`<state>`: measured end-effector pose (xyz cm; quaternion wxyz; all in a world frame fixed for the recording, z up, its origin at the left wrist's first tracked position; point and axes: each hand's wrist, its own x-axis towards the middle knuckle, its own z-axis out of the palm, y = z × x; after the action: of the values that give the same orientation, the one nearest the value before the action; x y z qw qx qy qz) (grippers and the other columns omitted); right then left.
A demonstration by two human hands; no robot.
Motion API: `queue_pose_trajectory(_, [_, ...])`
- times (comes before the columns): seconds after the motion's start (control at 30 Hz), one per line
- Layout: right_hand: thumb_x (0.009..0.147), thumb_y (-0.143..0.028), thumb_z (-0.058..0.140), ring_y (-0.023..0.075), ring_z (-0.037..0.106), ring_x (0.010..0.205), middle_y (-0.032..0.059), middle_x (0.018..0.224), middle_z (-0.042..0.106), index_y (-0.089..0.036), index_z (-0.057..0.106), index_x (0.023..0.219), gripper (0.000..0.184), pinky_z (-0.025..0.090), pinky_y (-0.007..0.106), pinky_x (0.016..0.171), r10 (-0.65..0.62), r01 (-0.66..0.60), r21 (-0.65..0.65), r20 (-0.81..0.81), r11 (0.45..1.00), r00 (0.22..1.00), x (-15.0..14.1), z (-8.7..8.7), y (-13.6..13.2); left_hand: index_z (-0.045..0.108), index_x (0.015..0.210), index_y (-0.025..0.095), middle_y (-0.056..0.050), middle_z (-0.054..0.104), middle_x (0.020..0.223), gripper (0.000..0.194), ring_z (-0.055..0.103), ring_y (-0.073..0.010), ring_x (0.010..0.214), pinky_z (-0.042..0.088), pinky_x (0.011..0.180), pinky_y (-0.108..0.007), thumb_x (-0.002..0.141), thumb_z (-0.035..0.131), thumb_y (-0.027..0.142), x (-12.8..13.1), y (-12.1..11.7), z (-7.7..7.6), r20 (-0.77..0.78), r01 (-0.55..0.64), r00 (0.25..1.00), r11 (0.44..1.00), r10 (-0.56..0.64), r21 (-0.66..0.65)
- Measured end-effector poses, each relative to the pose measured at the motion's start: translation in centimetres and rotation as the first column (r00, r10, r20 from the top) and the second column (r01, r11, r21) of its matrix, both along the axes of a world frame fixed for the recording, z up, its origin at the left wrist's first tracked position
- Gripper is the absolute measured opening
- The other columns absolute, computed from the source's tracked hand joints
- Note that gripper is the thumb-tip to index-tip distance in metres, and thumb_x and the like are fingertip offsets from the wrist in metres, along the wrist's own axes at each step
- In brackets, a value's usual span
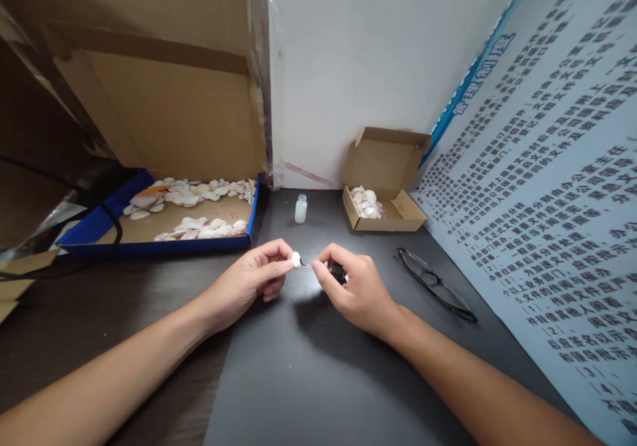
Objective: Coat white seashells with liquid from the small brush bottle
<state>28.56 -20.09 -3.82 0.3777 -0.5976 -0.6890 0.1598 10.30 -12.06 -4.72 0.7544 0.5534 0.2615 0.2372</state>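
My left hand [261, 270] pinches a small white seashell [296, 259] between thumb and fingertips. Facing it, my right hand [355, 287] has its fingers closed round a black brush cap [339, 273], whose thin stem and dark tip reach toward the shell. The tip is at or very near the shell's right edge; whether they touch I cannot tell. Beyond both hands, a small bottle [300, 210] with whitish contents stands upright on the table, no cap on its neck.
At the left lies an open blue-edged cardboard box [164, 245] with many shells. A smaller open cardboard box [409, 215] holding shells stands back right. Eyeglasses [438, 287] rest on the dark table mat [298, 379]. A printed board [537, 187] leans at the right; a black cable [107, 210] crosses the left.
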Motion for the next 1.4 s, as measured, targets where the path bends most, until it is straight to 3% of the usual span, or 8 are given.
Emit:
queue_pose_trajectory(0.1, [0.089, -0.03, 0.051, 0.0086, 0.045, 0.056, -0.0018, 0.061, 0.053, -0.017, 0.058, 0.077, 0.019, 0.031, 0.02, 0.051, -0.012, 0.012, -0.029, 0.021, 1.0, 1.0, 0.15, 0.1, 0.05, 0.052, 0.084, 0.019, 0.007, 0.034, 0.057, 0.019, 0.028, -0.0056, 0.05, 0.026, 0.048, -0.018, 0.084, 0.065, 0.033, -0.02, -0.03, 0.19, 0.011, -0.005, 1.0, 0.999, 0.006, -0.045])
queue_pose_trajectory(0.3, [0.092, -0.031, 0.049, 0.0079, 0.045, 0.057, -0.0022, 0.064, 0.053, -0.017, 0.057, 0.08, 0.02, 0.034, 0.019, 0.055, 0.015, -0.01, 0.078, -0.063, 0.997, 0.998, 0.08, 0.03, -0.06, 0.052, 0.083, 0.018, 0.007, 0.031, 0.055, 0.018, 0.026, -0.0059, 0.05, 0.025, 0.047, -0.017, 0.085, 0.062, 0.033, -0.06, -0.03, 0.21, -0.012, 0.016, 1.0, 0.997, -0.017, -0.082])
queue_pose_trajectory(0.43, [0.091, -0.031, 0.05, 0.008, 0.046, 0.057, -0.0023, 0.064, 0.055, -0.018, 0.059, 0.082, 0.018, 0.034, 0.02, 0.056, 0.051, -0.051, 0.014, -0.003, 0.999, 0.999, 0.03, -0.3, 0.03, 0.051, 0.082, 0.017, 0.007, 0.03, 0.055, 0.019, 0.025, -0.0061, 0.049, 0.024, 0.047, -0.017, 0.085, 0.062, 0.033, 0.0, -0.08, 0.36, -0.031, 0.002, 0.999, 0.996, -0.005, -0.089])
queue_pose_trajectory(0.53, [0.091, -0.029, 0.051, 0.008, 0.045, 0.056, -0.0026, 0.062, 0.054, -0.018, 0.057, 0.08, 0.018, 0.033, 0.021, 0.056, 0.011, -0.01, -0.017, 0.035, 1.0, 0.999, 0.19, -0.24, 0.08, 0.052, 0.082, 0.017, 0.007, 0.029, 0.055, 0.018, 0.024, -0.0061, 0.049, 0.024, 0.046, -0.017, 0.085, 0.061, 0.032, 0.04, -0.08, 0.45, -0.03, -0.003, 1.0, 0.996, 0.0, -0.094])
queue_pose_trajectory(0.73, [0.094, -0.03, 0.048, 0.0078, 0.047, 0.059, -0.0022, 0.066, 0.054, -0.017, 0.057, 0.083, 0.019, 0.034, 0.019, 0.056, 0.046, -0.043, 0.064, -0.04, 0.997, 0.998, 0.18, -0.11, -0.03, 0.052, 0.083, 0.017, 0.007, 0.028, 0.057, 0.017, 0.026, -0.0058, 0.049, 0.025, 0.046, -0.017, 0.085, 0.061, 0.031, -0.07, 0.09, 0.33, -0.01, 0.0, 1.0, 0.992, -0.001, -0.127])
queue_pose_trajectory(1.03, [0.093, -0.028, 0.052, 0.0072, 0.049, 0.06, -0.0026, 0.07, 0.057, -0.018, 0.059, 0.087, 0.014, 0.037, 0.018, 0.058, 0.1, -0.097, 0.07, -0.036, 0.993, 0.994, 0.02, -0.78, 0.31, 0.053, 0.08, 0.017, 0.007, 0.028, 0.055, 0.022, 0.024, -0.0058, 0.05, 0.025, 0.046, -0.016, 0.084, 0.065, 0.036, -0.01, 0.12, 0.39, -0.024, -0.019, 1.0, 0.992, 0.017, -0.125])
queue_pose_trajectory(1.23, [0.094, -0.025, 0.052, 0.0074, 0.051, 0.064, -0.0017, 0.073, 0.059, -0.017, 0.059, 0.087, 0.013, 0.038, 0.018, 0.061, 0.118, -0.107, 0.168, -0.058, 0.98, 0.991, 0.03, -0.64, 0.09, 0.054, 0.078, 0.017, 0.007, 0.029, 0.055, 0.021, 0.024, -0.0061, 0.05, 0.025, 0.045, -0.017, 0.081, 0.068, 0.033, -0.03, 0.23, 0.32, 0.026, -0.031, 0.999, 0.985, 0.036, -0.172])
queue_pose_trajectory(1.4, [0.094, -0.025, 0.052, 0.0081, 0.052, 0.069, -0.0015, 0.075, 0.06, -0.018, 0.059, 0.087, 0.013, 0.038, 0.019, 0.065, 0.121, -0.119, 0.135, -0.006, 0.984, 0.993, 0.19, -0.68, 0.43, 0.054, 0.076, 0.017, 0.006, 0.032, 0.059, 0.019, 0.027, -0.0062, 0.051, 0.026, 0.045, -0.017, 0.082, 0.068, 0.029, -0.15, 0.16, 0.33, 0.056, -0.009, 0.998, 0.98, 0.02, -0.197])
